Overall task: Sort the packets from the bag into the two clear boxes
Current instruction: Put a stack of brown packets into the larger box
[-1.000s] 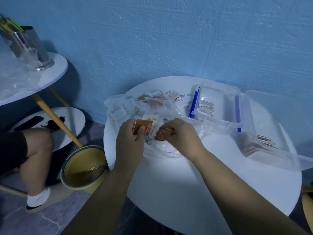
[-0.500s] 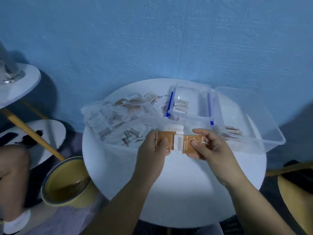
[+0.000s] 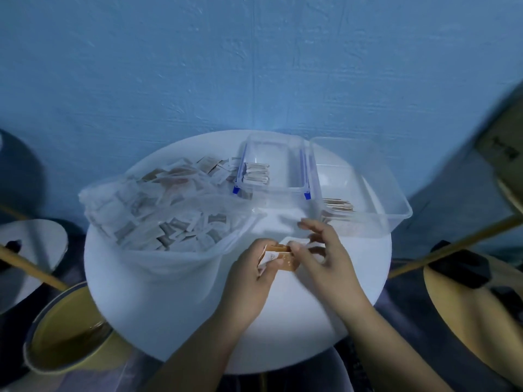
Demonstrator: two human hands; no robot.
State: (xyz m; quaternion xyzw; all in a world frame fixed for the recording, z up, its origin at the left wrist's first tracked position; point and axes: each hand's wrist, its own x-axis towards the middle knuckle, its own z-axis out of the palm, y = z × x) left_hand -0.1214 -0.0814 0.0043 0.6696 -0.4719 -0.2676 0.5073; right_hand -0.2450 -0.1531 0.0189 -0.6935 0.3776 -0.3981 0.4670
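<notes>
A clear plastic bag [image 3: 158, 219] full of several small packets lies open on the left of the round white table [image 3: 175, 306]. Behind it stands a small clear box with blue clips [image 3: 285, 176] holding a short stack of packets. A larger clear box [image 3: 376, 193] to its right holds a few brown packets. In front of the boxes my left hand [image 3: 252, 275] pinches orange-and-white packets [image 3: 278, 257]. My right hand [image 3: 325, 256] meets them from the right, its thumb and fingers curled on the packets' right end; the image is blurred there.
A yellow bucket [image 3: 56, 335] sits on the floor at the lower left, beside a low white side table [image 3: 25, 250] with wooden legs. A yellow stool [image 3: 467, 315] with a dark object on it stands at the right. The blue wall is right behind the table.
Both hands lifted orange packets out of the bag's mouth and brought them toward me and right. The two packets, held side by side before, now overlap between the hands.
</notes>
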